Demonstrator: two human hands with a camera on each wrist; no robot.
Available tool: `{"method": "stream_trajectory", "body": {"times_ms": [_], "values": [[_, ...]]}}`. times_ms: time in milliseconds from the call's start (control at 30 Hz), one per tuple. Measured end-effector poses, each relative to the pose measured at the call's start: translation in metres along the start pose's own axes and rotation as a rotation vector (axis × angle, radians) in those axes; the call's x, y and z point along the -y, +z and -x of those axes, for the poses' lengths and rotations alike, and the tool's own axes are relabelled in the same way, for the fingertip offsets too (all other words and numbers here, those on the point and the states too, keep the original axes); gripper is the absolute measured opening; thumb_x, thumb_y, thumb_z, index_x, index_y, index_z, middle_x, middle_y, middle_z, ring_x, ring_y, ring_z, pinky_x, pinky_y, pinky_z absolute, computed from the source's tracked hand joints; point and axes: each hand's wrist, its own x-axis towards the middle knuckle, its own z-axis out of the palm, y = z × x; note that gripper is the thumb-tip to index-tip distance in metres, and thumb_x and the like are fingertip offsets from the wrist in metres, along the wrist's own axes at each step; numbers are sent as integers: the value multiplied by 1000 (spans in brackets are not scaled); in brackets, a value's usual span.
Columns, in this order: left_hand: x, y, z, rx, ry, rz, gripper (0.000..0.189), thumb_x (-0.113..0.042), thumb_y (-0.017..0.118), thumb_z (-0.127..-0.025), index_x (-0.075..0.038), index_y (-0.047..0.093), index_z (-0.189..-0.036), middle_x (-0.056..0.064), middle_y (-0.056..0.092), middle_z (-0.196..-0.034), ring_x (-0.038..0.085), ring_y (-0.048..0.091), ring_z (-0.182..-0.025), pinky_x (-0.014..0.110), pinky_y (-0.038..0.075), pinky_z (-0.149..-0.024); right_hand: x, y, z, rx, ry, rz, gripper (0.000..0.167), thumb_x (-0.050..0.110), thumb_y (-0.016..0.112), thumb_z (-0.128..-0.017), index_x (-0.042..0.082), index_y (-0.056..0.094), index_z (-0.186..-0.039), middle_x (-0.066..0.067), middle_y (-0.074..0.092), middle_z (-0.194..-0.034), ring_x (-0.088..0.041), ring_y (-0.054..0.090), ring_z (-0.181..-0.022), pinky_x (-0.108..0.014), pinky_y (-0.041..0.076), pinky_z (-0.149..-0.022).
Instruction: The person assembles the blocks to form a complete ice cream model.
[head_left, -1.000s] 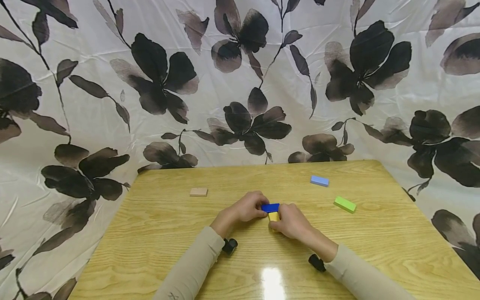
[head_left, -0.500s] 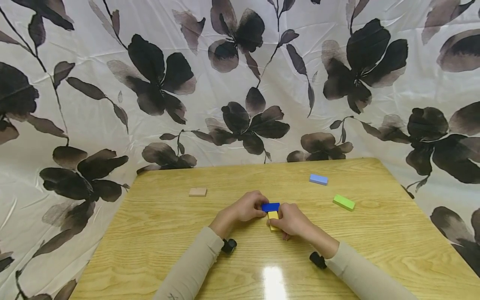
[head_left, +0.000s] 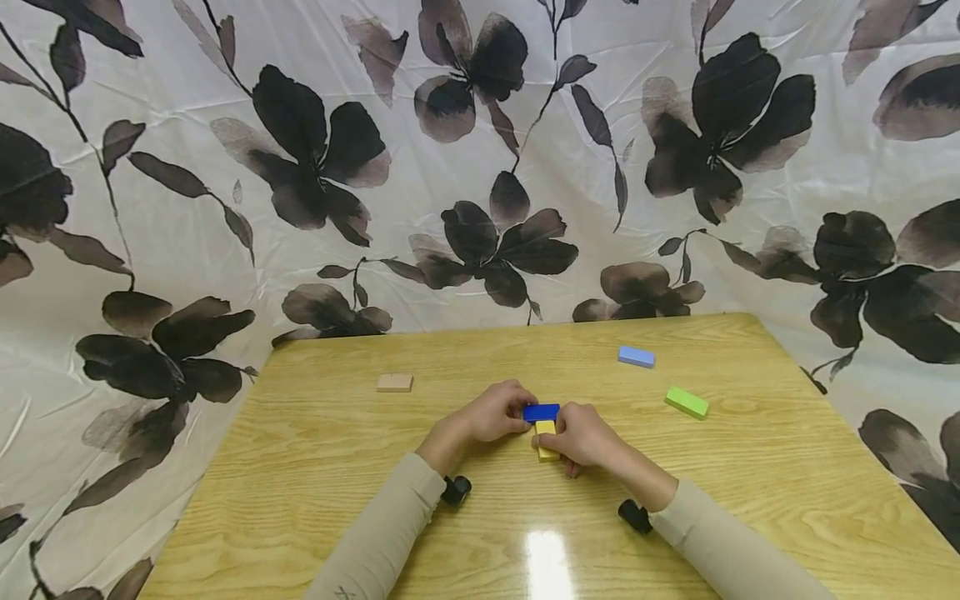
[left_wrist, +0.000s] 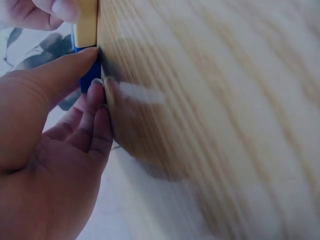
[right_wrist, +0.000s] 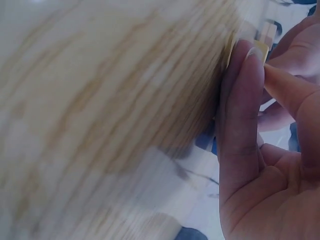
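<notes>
In the head view a dark blue block (head_left: pixel 540 412) lies crosswise on the table, and a yellow block (head_left: pixel 547 454) extends from its near side toward me, forming a T. My left hand (head_left: pixel 495 414) pinches the left end of the blue block between thumb and fingers. With thumb and fingers, my right hand (head_left: pixel 588 437) grips the yellow block across its middle. The left wrist view shows the yellow block (left_wrist: pixel 87 25) meeting the blue block (left_wrist: pixel 90 72) end to side. In the right wrist view my fingers hide most of the yellow block (right_wrist: pixel 262 50).
On the wooden table (head_left: pixel 337 500) a tan block (head_left: pixel 394 382) lies at the back left. A light blue block (head_left: pixel 636 357) and a lime green block (head_left: pixel 686 402) lie at the back right. Floral cloth (head_left: pixel 480 167) hangs behind the table.
My right thumb and fingers have shifted slightly on the yellow block, and more of its near end shows. My left hand stays on the blue block. The head view has shifted a little.
</notes>
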Motion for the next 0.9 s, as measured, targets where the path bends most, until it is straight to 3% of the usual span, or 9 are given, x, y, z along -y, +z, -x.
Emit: {"method": "stream_trajectory", "body": {"times_ms": [633,900], "values": [[2,-1,0,16,-36,5,43,-6,74,-93,2,62,-134,10,61,-107,13,59,-85,26,51,-78,-3,-3,0,29,-4,-15,47,28,74,-96,4,59,-59,-9,60,-49,-20,62,-40,-34,53,-41],[3,-1,3,-4,-48,9,43,-12,74,-94,1,63,-133,5,60,-101,11,56,-83,25,49,-76,2,-12,8,22,-18,89,36,27,71,-98,6,64,-70,-8,62,-53,-21,63,-45,-28,49,-44]]}}
